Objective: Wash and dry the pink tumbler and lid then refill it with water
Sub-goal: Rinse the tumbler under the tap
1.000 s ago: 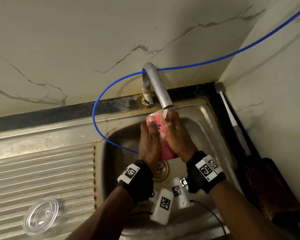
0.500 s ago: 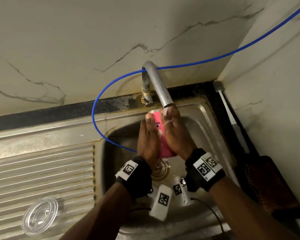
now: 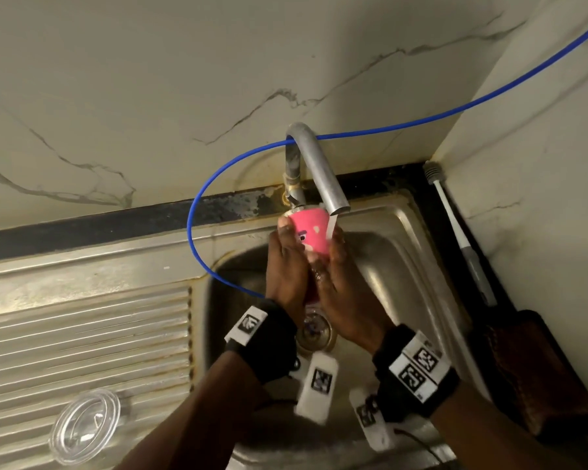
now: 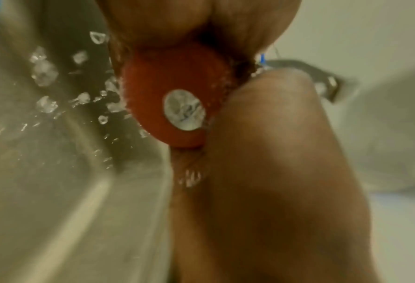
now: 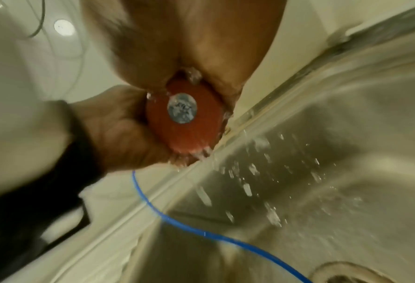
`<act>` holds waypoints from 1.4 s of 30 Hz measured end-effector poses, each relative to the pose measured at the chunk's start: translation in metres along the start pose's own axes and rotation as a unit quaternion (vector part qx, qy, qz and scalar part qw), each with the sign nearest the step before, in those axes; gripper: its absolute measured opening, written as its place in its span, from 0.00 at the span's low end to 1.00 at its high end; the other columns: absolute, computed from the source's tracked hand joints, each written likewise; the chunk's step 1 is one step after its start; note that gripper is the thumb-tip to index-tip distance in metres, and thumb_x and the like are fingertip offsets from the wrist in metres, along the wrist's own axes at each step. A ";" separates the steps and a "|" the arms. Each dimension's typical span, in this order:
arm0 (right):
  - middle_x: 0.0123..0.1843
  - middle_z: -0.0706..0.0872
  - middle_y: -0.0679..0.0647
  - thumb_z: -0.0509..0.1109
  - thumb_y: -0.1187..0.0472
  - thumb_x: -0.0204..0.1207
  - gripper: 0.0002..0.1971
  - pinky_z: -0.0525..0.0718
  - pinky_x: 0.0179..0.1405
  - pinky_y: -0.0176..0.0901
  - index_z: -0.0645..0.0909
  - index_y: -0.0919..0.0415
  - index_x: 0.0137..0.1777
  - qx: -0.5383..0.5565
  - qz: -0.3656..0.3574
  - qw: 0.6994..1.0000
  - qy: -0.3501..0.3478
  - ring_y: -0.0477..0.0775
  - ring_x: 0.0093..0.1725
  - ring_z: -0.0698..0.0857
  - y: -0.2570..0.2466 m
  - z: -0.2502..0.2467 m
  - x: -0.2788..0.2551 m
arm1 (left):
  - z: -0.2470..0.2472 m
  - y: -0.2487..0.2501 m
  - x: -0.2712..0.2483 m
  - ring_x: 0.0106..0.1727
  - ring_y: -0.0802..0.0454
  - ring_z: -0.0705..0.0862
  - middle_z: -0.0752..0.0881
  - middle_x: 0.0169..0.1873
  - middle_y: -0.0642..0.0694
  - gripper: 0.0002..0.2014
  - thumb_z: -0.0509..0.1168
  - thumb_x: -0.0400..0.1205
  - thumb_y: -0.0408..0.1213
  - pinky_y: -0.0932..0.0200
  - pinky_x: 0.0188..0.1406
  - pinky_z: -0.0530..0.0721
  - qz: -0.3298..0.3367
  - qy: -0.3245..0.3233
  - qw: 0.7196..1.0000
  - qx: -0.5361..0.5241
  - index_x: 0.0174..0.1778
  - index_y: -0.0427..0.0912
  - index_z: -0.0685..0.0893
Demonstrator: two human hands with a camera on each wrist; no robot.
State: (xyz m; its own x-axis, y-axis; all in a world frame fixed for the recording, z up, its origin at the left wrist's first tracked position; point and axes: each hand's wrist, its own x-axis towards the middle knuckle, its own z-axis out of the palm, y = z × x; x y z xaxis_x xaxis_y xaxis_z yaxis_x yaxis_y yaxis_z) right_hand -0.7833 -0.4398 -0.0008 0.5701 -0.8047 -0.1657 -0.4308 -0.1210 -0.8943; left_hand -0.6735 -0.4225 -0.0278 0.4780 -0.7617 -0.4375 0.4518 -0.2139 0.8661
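The pink tumbler (image 3: 311, 232) stands upright over the sink basin, its rim just under the tap spout (image 3: 335, 201). A thin stream of water (image 3: 331, 228) runs onto its right side. My left hand (image 3: 286, 262) grips its left side and my right hand (image 3: 343, 276) its right side, so the lower body is hidden between the palms. From below, both wrist views show the tumbler's base (image 4: 177, 107) (image 5: 184, 118) with a round silver sticker, cupped by both hands and shedding drops. The clear lid (image 3: 85, 425) lies on the ridged drainboard at lower left, apart from both hands.
The steel sink (image 3: 404, 215) has its drain (image 3: 314, 334) below the hands. A blue hose (image 3: 197, 212) loops over the tap and into the basin. A white-handled brush (image 3: 455, 232) leans in the right corner, and a brown cloth (image 3: 530, 374) lies right of the sink.
Both hands have slid lower on the tumbler, so more of its pink upper part now shows under the spout. The lid has not moved.
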 end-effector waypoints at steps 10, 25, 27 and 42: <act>0.79 0.67 0.40 0.57 0.46 0.90 0.35 0.71 0.56 0.14 0.45 0.47 0.91 0.046 0.015 0.999 0.015 0.21 0.63 0.74 -0.008 0.002 0.000 | -0.004 0.005 -0.012 0.64 0.39 0.93 0.91 0.64 0.40 0.39 0.55 0.78 0.84 0.27 0.63 0.90 -0.018 -0.011 1.000 0.008 0.71 0.57 0.81; 0.57 0.93 0.59 0.52 0.35 0.89 0.28 0.93 0.47 0.50 0.83 0.53 0.69 0.321 0.159 0.929 0.092 0.55 0.52 0.94 0.002 -0.016 0.006 | -0.002 0.000 -0.040 0.67 0.41 0.91 0.83 0.73 0.43 0.52 0.78 0.83 0.33 0.28 0.64 0.91 0.029 -0.132 0.990 0.047 0.92 0.68 0.51; 0.60 0.91 0.57 0.52 0.36 0.89 0.28 0.92 0.44 0.42 0.80 0.53 0.73 0.291 0.127 0.944 0.094 0.48 0.52 0.94 0.003 -0.015 0.000 | -0.001 0.002 -0.037 0.65 0.39 0.92 0.85 0.72 0.41 0.46 0.80 0.82 0.35 0.28 0.63 0.91 0.052 -0.117 0.990 0.058 0.89 0.62 0.59; 0.87 0.60 0.39 0.61 0.40 0.85 0.41 0.78 0.69 0.26 0.41 0.37 0.90 0.103 -0.065 0.992 0.020 0.27 0.79 0.69 0.013 -0.008 -0.006 | 0.008 0.030 -0.021 0.57 0.38 0.96 0.95 0.57 0.39 0.22 0.53 0.93 0.63 0.31 0.63 0.92 -0.003 -0.060 0.998 -0.007 0.77 0.55 0.75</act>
State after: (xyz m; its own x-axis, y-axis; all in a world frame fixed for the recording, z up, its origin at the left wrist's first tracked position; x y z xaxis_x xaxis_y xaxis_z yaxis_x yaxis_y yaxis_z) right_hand -0.7985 -0.4410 -0.0081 0.5810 -0.8133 -0.0312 -0.2022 -0.1072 -0.9735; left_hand -0.6759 -0.4175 0.0091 0.3826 -0.8279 -0.4101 0.4654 -0.2108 0.8597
